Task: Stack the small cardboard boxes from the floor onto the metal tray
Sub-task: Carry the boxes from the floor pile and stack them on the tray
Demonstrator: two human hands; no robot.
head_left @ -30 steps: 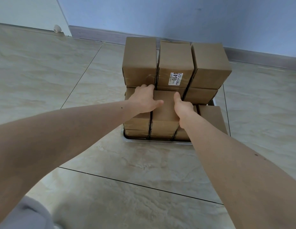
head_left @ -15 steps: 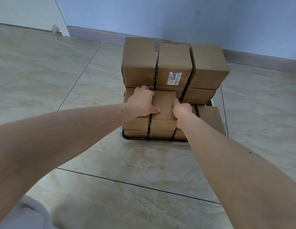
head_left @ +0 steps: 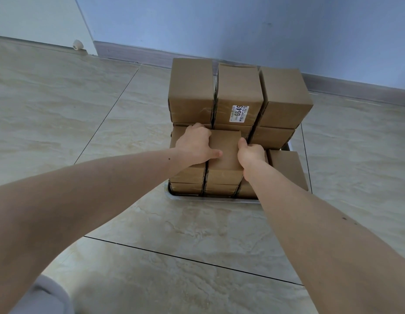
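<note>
Both hands grip one small brown cardboard box [head_left: 224, 150] from opposite sides: left hand [head_left: 195, 145] curled over its left edge, thumb across the top; right hand [head_left: 251, 155] pinching the right edge, finger along the side. My read: two-sided hold to square it into the front-middle column, tight against its neighbours.

The box sits on the stack, on the shallow silver metal tray [head_left: 210, 197] on the beige tiled floor [head_left: 83, 123].

Count: back row three columns, about six boxes showing; the front row's layers can't be counted cleanly. One white label [head_left: 238, 113]. No loose boxes visible on the floor.
</note>
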